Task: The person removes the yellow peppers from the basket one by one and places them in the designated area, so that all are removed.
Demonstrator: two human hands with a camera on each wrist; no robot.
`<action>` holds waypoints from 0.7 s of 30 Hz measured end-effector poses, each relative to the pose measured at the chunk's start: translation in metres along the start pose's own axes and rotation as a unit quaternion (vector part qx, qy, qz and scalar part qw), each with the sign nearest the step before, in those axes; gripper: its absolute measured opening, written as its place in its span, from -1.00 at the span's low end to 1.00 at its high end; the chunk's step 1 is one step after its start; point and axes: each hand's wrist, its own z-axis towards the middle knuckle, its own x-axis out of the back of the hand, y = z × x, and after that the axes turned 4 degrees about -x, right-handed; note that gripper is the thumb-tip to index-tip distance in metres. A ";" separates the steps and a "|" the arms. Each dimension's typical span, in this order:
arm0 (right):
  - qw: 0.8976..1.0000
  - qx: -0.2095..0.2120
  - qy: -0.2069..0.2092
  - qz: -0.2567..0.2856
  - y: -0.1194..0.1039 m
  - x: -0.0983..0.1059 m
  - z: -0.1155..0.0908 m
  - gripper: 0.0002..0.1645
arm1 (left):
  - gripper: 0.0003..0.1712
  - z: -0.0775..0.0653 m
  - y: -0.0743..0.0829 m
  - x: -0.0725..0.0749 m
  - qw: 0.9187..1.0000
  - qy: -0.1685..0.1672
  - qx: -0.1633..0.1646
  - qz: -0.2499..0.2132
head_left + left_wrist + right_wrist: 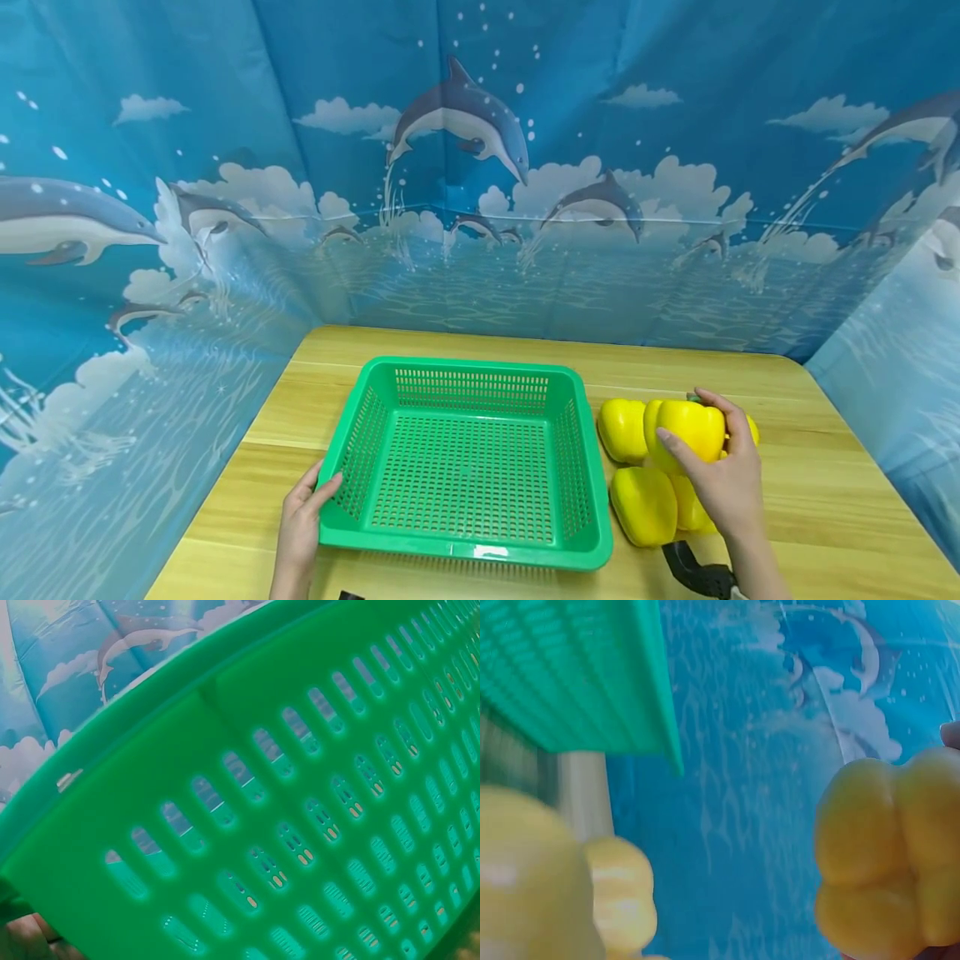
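A green perforated plastic basket (465, 550) stands on the wooden table with nothing inside it. My left hand (302, 517) grips the basket's left rim, thumb over the top; in the left wrist view the basket's side wall (247, 817) fills most of the picture, with a bit of the fingers (26, 937) at lower left. My right hand (726, 475) holds a yellow bell pepper (686, 429) above several other yellow peppers (643, 506). The right wrist view shows the held pepper (889, 855) at the right, mostly hiding the fingers.
The peppers lie close together just right of the basket on the wooden table (817, 500). Behind and beside the table hangs a blue curtain (480, 275) printed with dolphins. A black strap-like piece (697, 571) is at my right wrist.
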 end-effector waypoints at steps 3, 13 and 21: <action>1.000 -0.023 0.013 -0.003 0.007 0.008 0.002 -0.23 | -0.44 0.000 -0.001 0.001 1.000 -0.001 -0.011 -0.008; 0.994 -0.092 0.051 -0.021 0.031 0.026 0.005 -0.20 | -0.44 0.000 -0.002 0.001 1.000 0.004 -0.018 -0.015; 0.990 -0.090 0.104 -0.043 0.056 0.047 0.006 -0.20 | -0.45 0.000 -0.003 0.000 1.000 0.017 -0.018 -0.010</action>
